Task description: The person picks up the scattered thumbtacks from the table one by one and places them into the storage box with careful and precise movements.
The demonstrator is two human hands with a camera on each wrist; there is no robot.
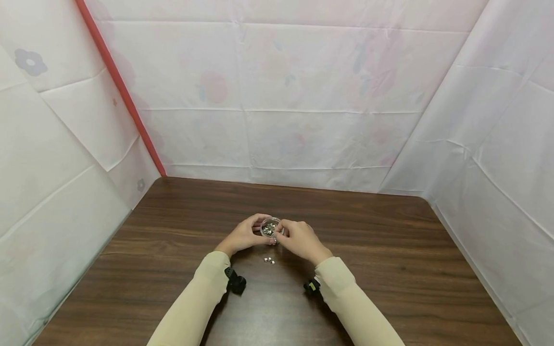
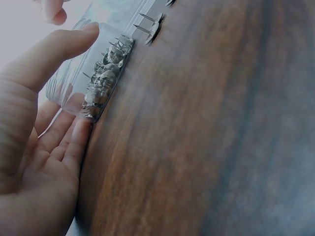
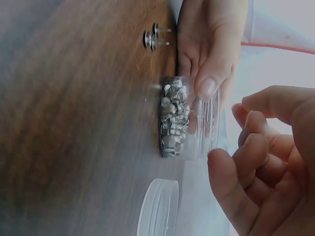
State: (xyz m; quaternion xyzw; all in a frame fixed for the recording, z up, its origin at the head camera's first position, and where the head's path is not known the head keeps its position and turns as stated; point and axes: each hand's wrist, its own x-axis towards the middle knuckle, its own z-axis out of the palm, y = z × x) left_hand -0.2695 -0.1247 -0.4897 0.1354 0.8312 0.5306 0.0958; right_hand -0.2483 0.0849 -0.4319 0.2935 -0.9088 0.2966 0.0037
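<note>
A clear round plastic jar [image 1: 265, 234] with no lid on it stands on the table, its bottom covered with silvery thumbtacks [image 3: 173, 118]. My left hand [image 1: 244, 234] grips the jar from the left, thumb on the near side and fingers around the far side. Over the jar's mouth is my right hand [image 1: 300, 239], its fingers curled, with thumb and forefinger tips close together. No thumbtack shows between those tips, and I cannot tell whether they pinch one. Three loose thumbtacks [image 1: 270, 260] lie on the table on the near side of the jar, points up.
Beside the jar, in the right wrist view, a clear round lid [image 3: 160, 209] rests on the table; the right hand hides it from the head view. The dark wooden table [image 1: 195, 202] is bordered by pale cloth walls [image 1: 277, 139], with a red strip [image 1: 125, 96] at the left corner.
</note>
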